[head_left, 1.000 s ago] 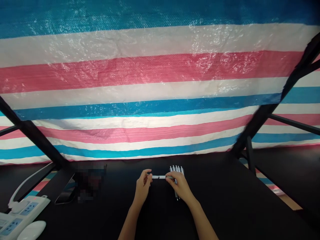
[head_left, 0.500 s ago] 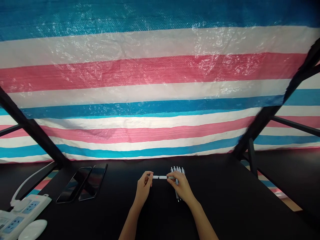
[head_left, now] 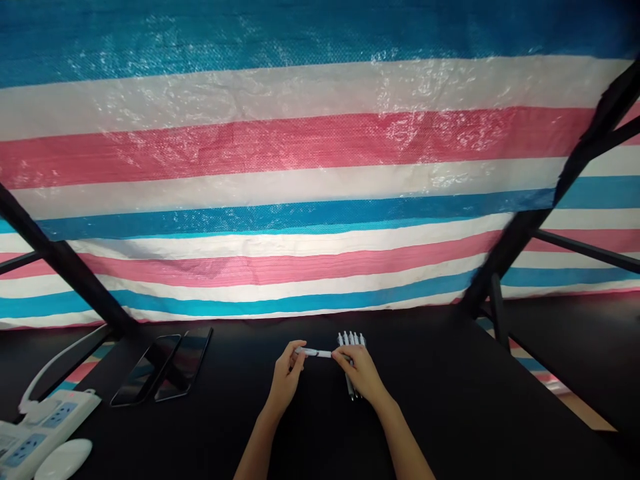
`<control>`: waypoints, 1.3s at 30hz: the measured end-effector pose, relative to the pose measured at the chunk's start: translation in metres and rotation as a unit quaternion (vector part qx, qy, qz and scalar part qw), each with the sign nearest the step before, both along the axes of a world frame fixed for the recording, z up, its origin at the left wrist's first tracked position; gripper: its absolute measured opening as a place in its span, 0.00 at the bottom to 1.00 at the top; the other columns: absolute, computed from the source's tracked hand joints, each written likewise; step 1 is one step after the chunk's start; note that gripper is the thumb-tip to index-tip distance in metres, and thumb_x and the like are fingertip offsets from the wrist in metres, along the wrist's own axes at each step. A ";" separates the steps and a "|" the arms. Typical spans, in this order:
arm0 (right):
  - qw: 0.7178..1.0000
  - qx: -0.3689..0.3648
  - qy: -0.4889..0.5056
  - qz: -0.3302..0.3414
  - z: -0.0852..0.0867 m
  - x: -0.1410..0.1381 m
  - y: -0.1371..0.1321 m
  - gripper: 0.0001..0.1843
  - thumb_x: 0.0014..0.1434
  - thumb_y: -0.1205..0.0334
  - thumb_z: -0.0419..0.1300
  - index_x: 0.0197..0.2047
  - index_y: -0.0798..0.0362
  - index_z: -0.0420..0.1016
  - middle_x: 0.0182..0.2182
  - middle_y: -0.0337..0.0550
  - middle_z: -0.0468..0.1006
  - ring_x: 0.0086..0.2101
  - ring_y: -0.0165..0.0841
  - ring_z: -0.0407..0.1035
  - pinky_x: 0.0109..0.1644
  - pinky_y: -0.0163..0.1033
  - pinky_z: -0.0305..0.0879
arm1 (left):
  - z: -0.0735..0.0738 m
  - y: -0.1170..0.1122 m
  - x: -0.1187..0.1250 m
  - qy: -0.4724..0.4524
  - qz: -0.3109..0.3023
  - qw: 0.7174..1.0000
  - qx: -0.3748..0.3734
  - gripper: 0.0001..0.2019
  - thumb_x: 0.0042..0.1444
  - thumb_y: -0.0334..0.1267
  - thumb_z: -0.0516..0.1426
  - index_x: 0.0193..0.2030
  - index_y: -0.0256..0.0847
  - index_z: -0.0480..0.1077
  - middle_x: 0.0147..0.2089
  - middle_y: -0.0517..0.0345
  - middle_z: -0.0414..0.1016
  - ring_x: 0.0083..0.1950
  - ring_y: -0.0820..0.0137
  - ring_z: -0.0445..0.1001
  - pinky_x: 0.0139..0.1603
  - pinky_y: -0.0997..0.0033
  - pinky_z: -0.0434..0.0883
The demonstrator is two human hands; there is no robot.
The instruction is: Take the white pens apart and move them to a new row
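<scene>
Although the two hands are near each other, they do not touch: the left hand [head_left: 286, 377] and the right hand [head_left: 360, 373] each pinch one end of a white pen [head_left: 317, 353]. Compared with before, this pen now tilts a little, its left end higher, above the black table [head_left: 450, 373] and just beside a row of white pens [head_left: 351, 339].

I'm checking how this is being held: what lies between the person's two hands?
In the head view, a white pen spans the gap, gripped at one end by the left hand and at the other by the right hand.
</scene>
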State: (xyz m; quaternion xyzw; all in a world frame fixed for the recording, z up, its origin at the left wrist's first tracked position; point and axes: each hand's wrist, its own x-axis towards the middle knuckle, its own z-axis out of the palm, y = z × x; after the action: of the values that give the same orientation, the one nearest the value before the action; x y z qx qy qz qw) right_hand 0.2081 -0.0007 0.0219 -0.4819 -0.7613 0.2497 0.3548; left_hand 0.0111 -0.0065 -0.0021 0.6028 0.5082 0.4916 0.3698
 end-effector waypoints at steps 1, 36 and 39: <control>1.000 0.003 0.008 0.003 0.000 0.000 0.001 0.16 0.63 0.54 0.50 0.32 0.50 0.75 0.28 0.40 0.76 0.31 0.35 0.70 0.40 0.39 0.61 | 0.000 0.000 0.000 0.006 0.003 1.000 0.003 0.18 0.58 0.49 0.49 0.46 0.40 0.68 0.27 0.61 0.67 0.26 0.73 0.65 0.28 0.73 0.63; 1.000 -0.003 0.022 -0.008 -0.001 -0.003 -0.001 0.18 0.62 0.51 0.51 0.31 0.51 0.75 0.28 0.41 0.76 0.32 0.36 0.70 0.39 0.39 0.62 | 0.005 0.001 0.000 0.026 0.033 0.999 0.003 0.15 0.56 0.47 0.51 0.46 0.42 0.67 0.27 0.63 0.67 0.26 0.73 0.67 0.29 0.72 0.65; 1.000 -0.012 0.011 -0.012 0.000 -0.001 -0.001 0.22 0.64 0.50 0.48 0.27 0.52 0.74 0.25 0.41 0.75 0.29 0.35 0.69 0.35 0.37 0.61 | 0.005 0.001 0.002 0.016 0.022 0.999 0.016 0.15 0.55 0.45 0.53 0.47 0.43 0.66 0.33 0.60 0.71 0.31 0.72 0.70 0.34 0.71 0.67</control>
State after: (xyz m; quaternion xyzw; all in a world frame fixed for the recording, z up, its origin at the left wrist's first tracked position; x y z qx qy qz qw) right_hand 0.2070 -0.0019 0.0224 -0.4921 -0.7488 0.2597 0.3603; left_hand 0.0128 -0.0056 0.0034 0.6048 0.5197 0.4978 0.3411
